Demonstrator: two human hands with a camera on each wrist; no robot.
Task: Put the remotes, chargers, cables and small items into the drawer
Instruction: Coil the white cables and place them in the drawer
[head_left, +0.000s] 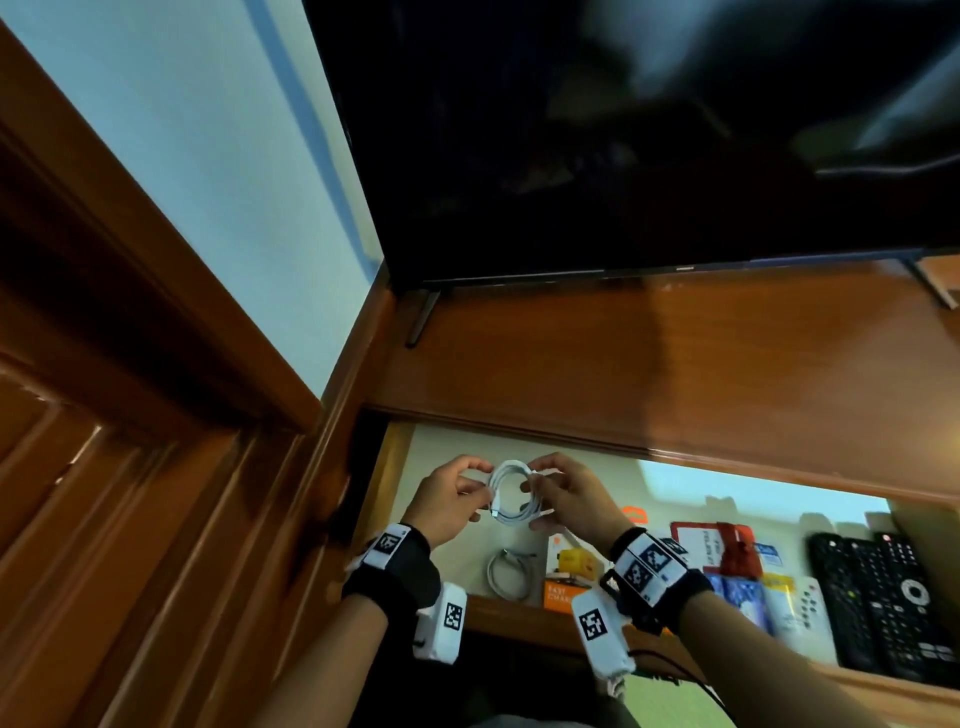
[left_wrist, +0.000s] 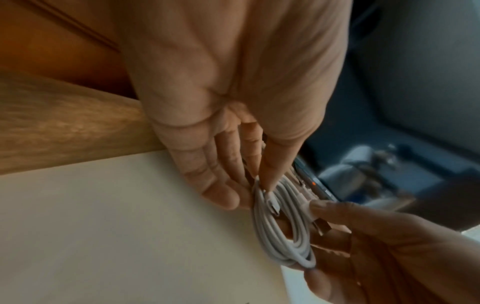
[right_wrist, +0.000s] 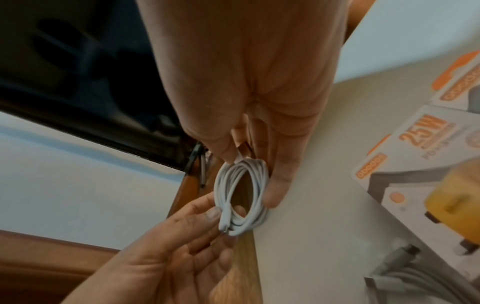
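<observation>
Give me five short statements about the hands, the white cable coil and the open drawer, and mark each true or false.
1. Both hands hold the coiled white cable. True: the left hand and right hand pinch it from either side.
2. The drawer is closed. False: it is pulled open.
3. Black remotes lie at the drawer's right end. True.
4. The coil lies flat on the drawer floor. False: it is held up between the fingers.
5. A second cable already lies in the drawer. True: it sits near the charger box.
</observation>
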